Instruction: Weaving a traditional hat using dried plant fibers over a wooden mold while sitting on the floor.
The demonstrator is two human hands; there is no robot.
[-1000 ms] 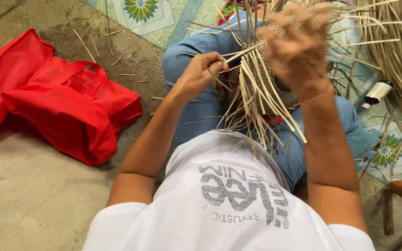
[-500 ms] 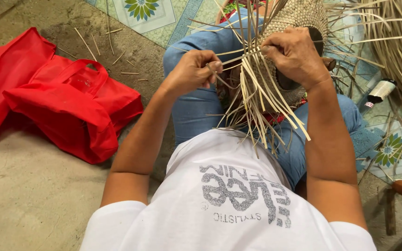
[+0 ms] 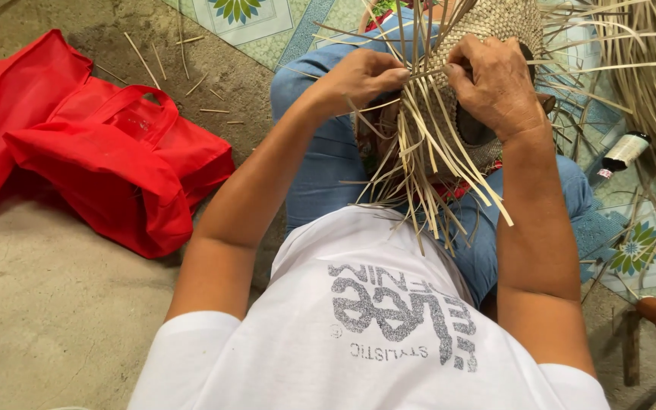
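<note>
Both hands on a half-woven straw basket (image 3: 487, 30) resting on the lap, over blue jeans (image 3: 328, 167). Left hand (image 3: 362, 76) closed, pinching one straw strip (image 3: 427, 72) at the weave edge. Right hand (image 3: 495, 83) closed over the basket wall, thumb on the same strip. Loose strips (image 3: 427, 175) hang down toward the white shirt (image 3: 389, 334). Red bags (image 3: 108, 152) on the floor, left. Dark spool (image 3: 624, 152) on the patterned mat (image 3: 632, 250), right.

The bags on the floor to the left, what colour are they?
Bright red bags, seen clearly in the head view.
</note>
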